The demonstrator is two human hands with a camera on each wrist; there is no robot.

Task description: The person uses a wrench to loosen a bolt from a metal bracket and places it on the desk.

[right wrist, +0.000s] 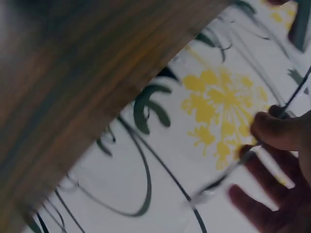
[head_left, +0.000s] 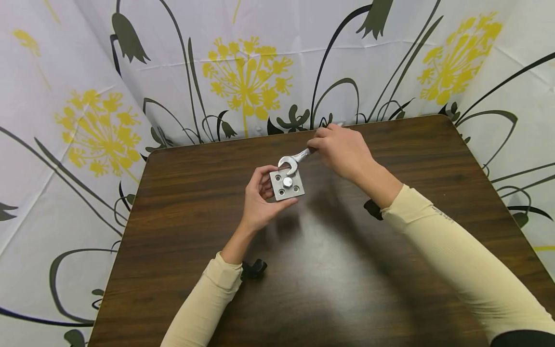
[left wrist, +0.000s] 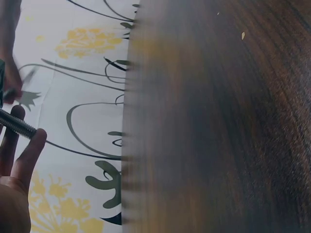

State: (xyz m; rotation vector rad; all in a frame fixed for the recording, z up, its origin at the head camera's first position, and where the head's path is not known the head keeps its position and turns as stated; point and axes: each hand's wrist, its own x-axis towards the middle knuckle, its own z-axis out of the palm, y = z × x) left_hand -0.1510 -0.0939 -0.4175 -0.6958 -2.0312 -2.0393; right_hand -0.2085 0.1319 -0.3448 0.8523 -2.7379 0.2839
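Wears a black band (head_left: 524,338) at the near right corner, nearest the head camera, on a cream right sleeve (head_left: 464,255). Reaches in from near left with a matching left sleeve (head_left: 204,303). Has a dark piece (head_left: 256,269) beside the left wrist and another like it by the right. Works over a brown wooden table (head_left: 191,202) and faces a white curtain (head_left: 173,29), flowered in yellow and grey, along the far, left and right sides. Covers the far end of the wrench (head_left: 296,159) with the right hand (head_left: 342,149), and hides part of the left fingers behind the plate (head_left: 289,193).

Pinches the square metal plate above the table in the left hand (head_left: 259,202), thumb along the near edge, fingers bent at the left side. Bears a bolt (head_left: 287,182) at the plate's middle, head up among the corner holes, threaded shaft (left wrist: 18,124) beside the left fingertips below.

Pinches the wrench's handle between right thumb and fingers, to the far right of the plate. Keeps the open end over the plate's far edge, just beside the bolt head; cannot tell whether touching.
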